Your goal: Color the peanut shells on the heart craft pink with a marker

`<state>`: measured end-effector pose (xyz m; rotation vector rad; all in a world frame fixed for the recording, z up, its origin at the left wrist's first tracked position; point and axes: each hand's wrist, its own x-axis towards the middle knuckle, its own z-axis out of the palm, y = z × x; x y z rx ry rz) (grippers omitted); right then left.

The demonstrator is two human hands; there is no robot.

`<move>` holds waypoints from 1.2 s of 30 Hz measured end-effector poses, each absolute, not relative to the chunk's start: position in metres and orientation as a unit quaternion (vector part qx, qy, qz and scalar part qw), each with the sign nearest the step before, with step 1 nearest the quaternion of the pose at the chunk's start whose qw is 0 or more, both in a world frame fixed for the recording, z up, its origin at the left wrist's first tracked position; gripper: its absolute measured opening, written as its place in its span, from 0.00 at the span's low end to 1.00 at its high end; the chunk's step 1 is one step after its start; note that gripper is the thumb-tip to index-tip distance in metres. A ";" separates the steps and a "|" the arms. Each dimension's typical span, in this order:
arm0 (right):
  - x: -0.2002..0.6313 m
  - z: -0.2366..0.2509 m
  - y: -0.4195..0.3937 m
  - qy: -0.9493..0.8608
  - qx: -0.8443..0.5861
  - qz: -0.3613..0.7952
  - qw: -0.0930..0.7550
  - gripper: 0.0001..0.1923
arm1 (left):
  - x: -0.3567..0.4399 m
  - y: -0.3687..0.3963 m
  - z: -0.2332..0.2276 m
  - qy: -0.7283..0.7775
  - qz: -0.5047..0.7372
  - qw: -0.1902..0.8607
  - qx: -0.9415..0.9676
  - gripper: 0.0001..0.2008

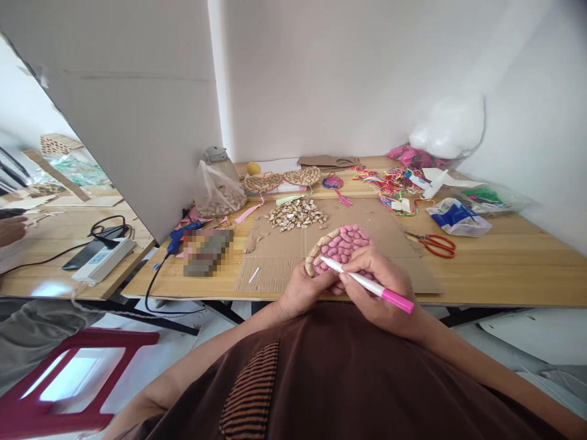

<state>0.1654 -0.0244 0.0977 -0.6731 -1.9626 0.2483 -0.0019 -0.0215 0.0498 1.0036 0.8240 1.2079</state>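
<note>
Two hands point(302, 287), one marker point(367, 284), one disc point(340, 244).

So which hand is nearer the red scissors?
Right. The right hand, holding the pink marker, sits just left of the red scissors; the left hand is farther left.

Small craft workshop, likely a home or classroom corner. Wooden tabletop point(504, 269) is sitting against bare white walls, carrying a cardboard work mat point(284, 256), blue glue gun point(181, 237), red scissors point(435, 244), coloured cords point(389, 183), loose peanut shells point(296, 214) and finished shell coasters point(302, 176). A second tabletop point(50, 244) is standing left behind a divider board point(137, 122).
</note>
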 end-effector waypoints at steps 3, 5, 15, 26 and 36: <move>0.164 0.098 -0.024 -0.830 -0.257 0.105 0.484 0.09 | -0.002 -0.021 0.049 0.362 0.546 0.611 0.445 0.18; 0.163 0.098 -0.024 -0.830 -0.260 0.090 0.485 0.09 | -0.003 -0.021 0.050 0.370 0.542 0.612 0.442 0.18; 0.167 0.100 -0.026 -0.836 -0.246 0.086 0.483 0.09 | -0.002 -0.020 0.045 0.354 0.548 0.628 0.424 0.20; 0.166 0.097 -0.024 -0.842 -0.254 0.061 0.472 0.09 | -0.002 -0.018 0.039 0.347 0.548 0.640 0.412 0.19; 0.166 0.095 -0.024 -0.848 -0.245 0.067 0.465 0.09 | -0.003 -0.017 0.036 0.356 0.545 0.636 0.415 0.21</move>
